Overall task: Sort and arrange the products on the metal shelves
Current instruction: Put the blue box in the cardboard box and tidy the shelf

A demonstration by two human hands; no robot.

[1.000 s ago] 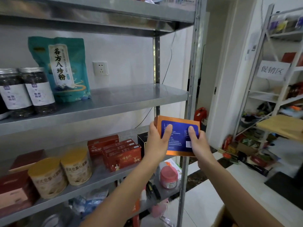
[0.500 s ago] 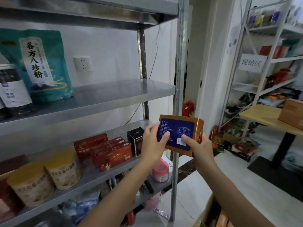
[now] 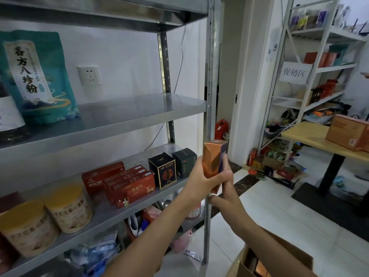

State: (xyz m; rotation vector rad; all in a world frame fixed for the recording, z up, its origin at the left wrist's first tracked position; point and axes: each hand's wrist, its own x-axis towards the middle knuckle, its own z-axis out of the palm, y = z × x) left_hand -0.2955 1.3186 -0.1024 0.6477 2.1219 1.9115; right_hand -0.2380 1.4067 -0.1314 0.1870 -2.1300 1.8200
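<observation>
I hold a copper-orange box (image 3: 212, 162) with a blue face upright, edge-on to me, right in front of the metal shelf's front post (image 3: 210, 76). My left hand (image 3: 201, 181) wraps its near side, and my right hand (image 3: 226, 182) grips it from the right and below, a finger on the blue face. Just left of the box, on the lower shelf (image 3: 127, 210), stand two black boxes (image 3: 162, 170), then red boxes (image 3: 129, 186) and two round yellow-lidded tins (image 3: 68, 208). The middle shelf (image 3: 139, 114) carries a teal pouch (image 3: 38, 76) at its left.
An open cardboard carton (image 3: 279, 260) sits on the floor at the bottom right. A wooden table (image 3: 311, 136) with a brown box (image 3: 351, 131) stands to the right, in front of a white rack (image 3: 323, 66) with a paper sign. Clutter lies under that rack.
The box has turned from facing me flat to edge-on and upright. My hands shifted their grip and drew closer together, near the shelf post. The view swung to the right.
</observation>
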